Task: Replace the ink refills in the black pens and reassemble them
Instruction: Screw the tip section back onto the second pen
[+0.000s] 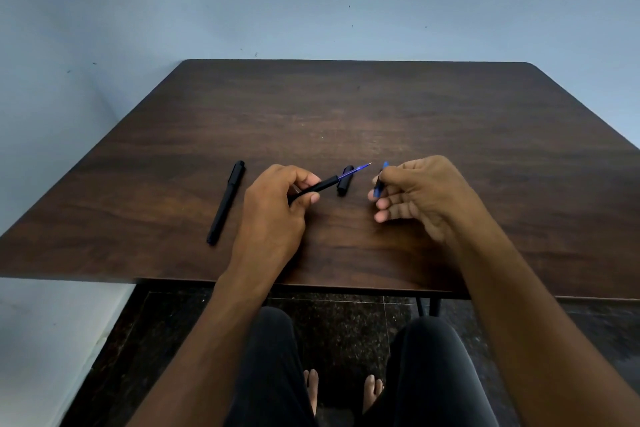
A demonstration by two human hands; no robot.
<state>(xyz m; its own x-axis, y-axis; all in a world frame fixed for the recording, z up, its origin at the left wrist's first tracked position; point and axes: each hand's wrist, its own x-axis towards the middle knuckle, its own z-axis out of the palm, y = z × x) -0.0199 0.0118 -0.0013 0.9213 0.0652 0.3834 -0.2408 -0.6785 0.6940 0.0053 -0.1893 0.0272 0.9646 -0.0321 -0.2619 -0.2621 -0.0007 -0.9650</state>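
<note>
My left hand point(277, 208) grips a black pen barrel point(317, 187) just above the table, pointing up and to the right. A blue ink refill point(356, 170) sticks out of the barrel's open end, tip outward. My right hand point(415, 194) pinches a small blue pen part point(380, 184) a short way right of the refill tip, not touching it. A black pen cap point(345, 181) lies on the table between my hands. A second black pen point(227, 206), capped and whole, lies to the left of my left hand.
The dark wooden table point(381, 107) stands against a pale blue wall. Its front edge runs just under my forearms. Below it are my legs, my bare feet and a dark speckled floor.
</note>
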